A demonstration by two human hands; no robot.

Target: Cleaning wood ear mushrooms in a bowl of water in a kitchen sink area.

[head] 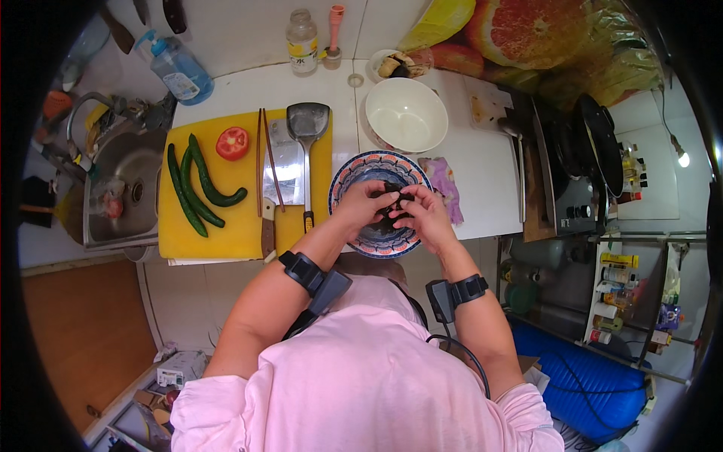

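Both of my hands meet over a blue-and-orange patterned bowl [384, 250] at the counter's front edge. Between them is a dark, wrinkled piece of food [390, 217], perhaps wood ear fungus. My left hand [366, 206] pinches it from the left, and my right hand [422, 213] has its fingers on its right side. A deep white bowl [406, 116] stands just behind the patterned one. To the left, a yellow cutting board [243, 121] holds several green cucumbers [212, 175], a cut tomato [232, 143], a cleaver [285, 164], wooden chopsticks [270, 158] and a metal spatula [308, 127].
A purple cloth [446, 189] lies right of the patterned bowl. A steel sink [121, 164] is at far left, a stove [565, 192] with a black pan [599, 144] at right. Behind stand a soap bottle [181, 73], a glass jar [301, 45] and a small food dish [390, 65].
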